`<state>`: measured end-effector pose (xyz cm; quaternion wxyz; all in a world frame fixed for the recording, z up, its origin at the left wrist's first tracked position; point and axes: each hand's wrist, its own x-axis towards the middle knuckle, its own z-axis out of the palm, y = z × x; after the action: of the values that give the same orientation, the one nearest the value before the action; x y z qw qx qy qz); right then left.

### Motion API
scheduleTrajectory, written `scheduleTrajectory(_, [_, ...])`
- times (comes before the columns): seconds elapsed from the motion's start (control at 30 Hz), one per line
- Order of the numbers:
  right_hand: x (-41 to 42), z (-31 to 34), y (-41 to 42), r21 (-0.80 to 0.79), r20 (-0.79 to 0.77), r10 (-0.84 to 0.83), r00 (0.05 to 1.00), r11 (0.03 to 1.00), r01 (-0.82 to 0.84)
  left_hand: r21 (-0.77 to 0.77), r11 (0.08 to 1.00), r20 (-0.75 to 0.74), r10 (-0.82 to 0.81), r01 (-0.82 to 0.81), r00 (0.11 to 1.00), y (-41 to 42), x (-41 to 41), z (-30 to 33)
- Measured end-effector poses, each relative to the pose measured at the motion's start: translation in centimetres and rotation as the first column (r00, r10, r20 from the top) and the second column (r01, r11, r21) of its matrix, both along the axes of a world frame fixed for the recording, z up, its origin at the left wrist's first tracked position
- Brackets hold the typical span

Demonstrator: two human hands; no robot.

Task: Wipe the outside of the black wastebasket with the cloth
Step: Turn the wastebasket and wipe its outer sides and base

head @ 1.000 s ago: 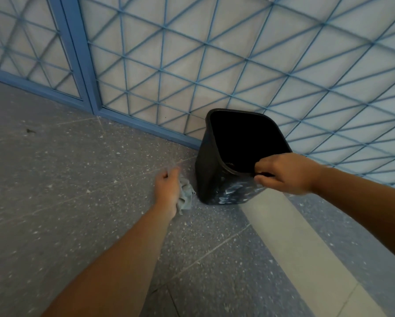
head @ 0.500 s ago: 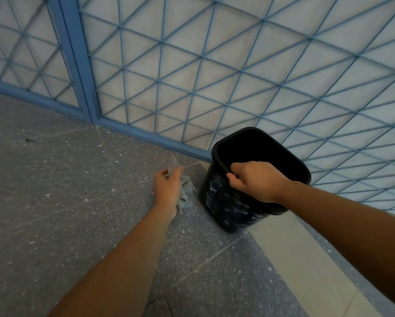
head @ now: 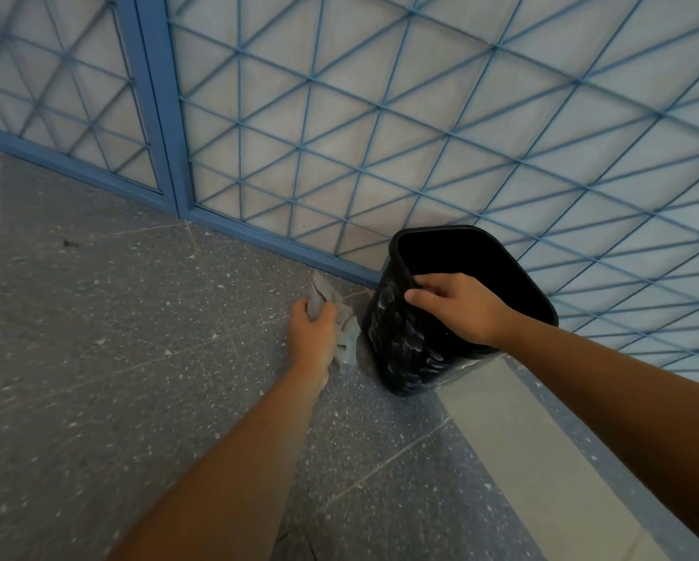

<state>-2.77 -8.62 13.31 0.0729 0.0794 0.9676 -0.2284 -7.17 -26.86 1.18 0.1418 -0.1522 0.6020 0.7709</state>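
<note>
The black wastebasket (head: 404,350) stands on the floor at the foot of the blue grille, its glossy textured side facing me and its dark inside showing. My right hand (head: 457,305) grips its near rim, fingers curled over the edge. My left hand (head: 313,334) holds a crumpled grey cloth (head: 345,338) just left of the basket; the cloth's loose end hangs close to the basket's side, and contact is unclear.
A blue metal grille (head: 380,155) over pale panels runs along the back, with a thick blue post (head: 153,115) on the left. The speckled grey floor (head: 117,358) spreads to the left. A light strip (head: 522,459) crosses the floor under the basket.
The basket was tipped towards me, then set more upright; my right hand shifted along its near rim. My left hand lifted the cloth slightly, staying beside the basket.
</note>
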Motion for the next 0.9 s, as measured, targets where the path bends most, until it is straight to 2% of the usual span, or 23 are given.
scheduleTrajectory(0.03, [0.9, 0.4, 0.5, 0.139, 0.004, 0.085, 0.996, 0.987, -0.085, 0.005, 1.000, -0.004, -0.013, 0.013, 1.000, 0.1, 0.1, 0.1])
scheduleTrajectory(0.1, [2.8, 0.9, 1.6, 0.471, 0.004, 0.262, 0.965, 0.851, -0.233, 0.009, 0.998, -0.006, -0.056, 0.056, 0.998, 0.3, 0.2, 0.3])
scheduleTrajectory(0.13, [3.6, 1.0, 2.0, 0.581, -0.002, 0.344, 0.939, 0.765, -0.279, 0.018, 0.997, -0.005, -0.079, 0.079, 0.997, 0.5, 0.4, 0.5])
scheduleTrajectory(0.2, [5.0, 0.4, 2.4, 0.674, -0.012, 0.459, 0.888, 0.660, -0.332, 0.050, 0.993, -0.009, -0.106, 0.107, 0.994, 1.0, 1.0, 0.5])
scheduleTrajectory(0.3, [5.6, -1.1, 2.3, 0.684, -0.032, 0.509, 0.860, 0.638, -0.353, 0.071, 0.992, -0.010, -0.103, 0.103, 0.995, 1.7, 1.8, 0.6])
scheduleTrajectory(0.53, [4.0, -2.8, -0.3, 0.578, -0.102, 0.428, 0.898, 0.760, -0.296, 0.066, 0.996, -0.002, -0.063, 0.063, 0.998, 1.8, 1.7, 0.6])
scheduleTrajectory(0.67, [3.7, -2.7, -0.5, 0.509, -0.106, 0.370, 0.923, 0.818, -0.269, 0.095, 0.975, -0.053, -0.196, 0.200, 0.979, 2.5, 2.1, 1.1])
scheduleTrajectory(0.8, [3.7, -2.5, -0.5, 0.449, -0.093, 0.348, 0.933, 0.851, -0.273, 0.110, 0.929, -0.199, -0.328, 0.354, 0.923, 4.9, 3.8, 1.8])
scheduleTrajectory(0.9, [3.6, -2.3, -0.3, 0.382, -0.089, 0.357, 0.930, 0.875, -0.299, 0.154, 0.925, -0.197, -0.317, 0.348, 0.928, 6.8, 4.8, 1.8])
